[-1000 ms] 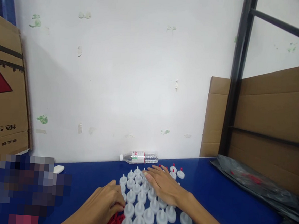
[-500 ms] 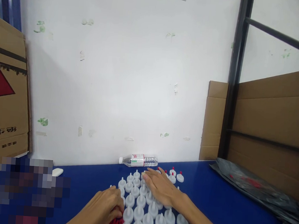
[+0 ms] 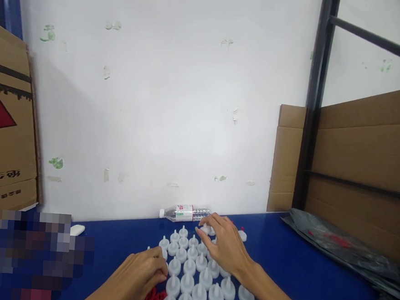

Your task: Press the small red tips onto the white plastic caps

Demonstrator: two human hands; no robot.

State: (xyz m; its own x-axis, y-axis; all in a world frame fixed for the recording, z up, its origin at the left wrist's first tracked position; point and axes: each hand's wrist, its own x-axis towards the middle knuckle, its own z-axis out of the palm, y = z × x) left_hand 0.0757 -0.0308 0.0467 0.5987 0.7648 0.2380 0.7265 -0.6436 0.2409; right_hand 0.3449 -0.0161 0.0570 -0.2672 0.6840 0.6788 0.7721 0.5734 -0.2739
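Note:
Several rows of white plastic nozzle caps (image 3: 188,284) stand on the blue table, spouts up. My right hand (image 3: 226,243) reaches over the far rows, palm down, thumb apart from the curved fingers. Between its thumb and fingertips stands a white cap (image 3: 205,229); I cannot tell whether they touch it. My left hand (image 3: 143,269) is at the left edge of the rows with its fingers curled together. What it holds, if anything, is hidden. Just below it lies a heap of small red tips (image 3: 154,299). A cap with a red tip (image 3: 242,234) stands beyond my right hand.
A clear water bottle (image 3: 185,213) lies against the wall behind the caps. A dark plastic bag (image 3: 333,250) lies on the right of the blue table (image 3: 118,235). Cardboard (image 3: 364,152) stands at the right, a printed box (image 3: 8,155) at the left.
My right hand has shifted right and lifted, its fingers more bent, uncovering several white caps. My left hand stays nearly in place. The view has tilted slightly.

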